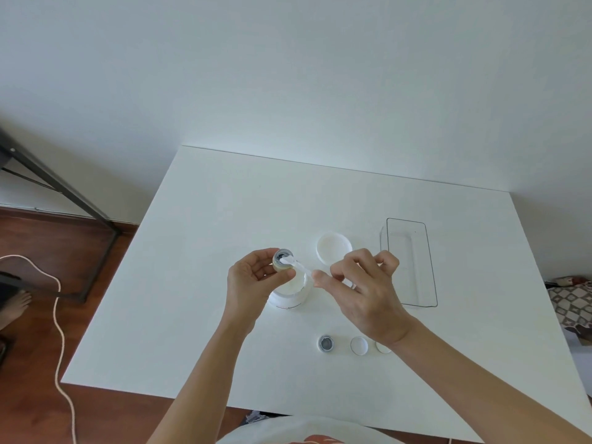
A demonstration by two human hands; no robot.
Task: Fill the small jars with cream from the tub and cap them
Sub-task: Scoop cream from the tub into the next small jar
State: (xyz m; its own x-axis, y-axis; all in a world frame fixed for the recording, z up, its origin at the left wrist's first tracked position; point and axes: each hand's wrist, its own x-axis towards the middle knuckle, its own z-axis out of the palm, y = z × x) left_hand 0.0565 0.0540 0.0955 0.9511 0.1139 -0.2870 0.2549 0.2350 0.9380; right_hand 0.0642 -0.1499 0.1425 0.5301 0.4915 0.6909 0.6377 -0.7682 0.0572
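My left hand (253,277) grips a small jar (283,259) above the open white cream tub (290,291). My right hand (362,283) pinches a thin white spatula (299,266); its tip, loaded with cream, sits in the jar's mouth. Near the front of the white table (198,283) stands a second small jar (326,343), open and dark inside. Beside it lie a small white cap (359,345) and another cap (382,348), partly hidden by my right wrist.
The tub's white lid (333,247) lies upside down behind my hands. A clear rectangular tray (431,277) stands at the right. A dark metal frame (64,193) and a white cord (59,331) are on the wooden floor to the left.
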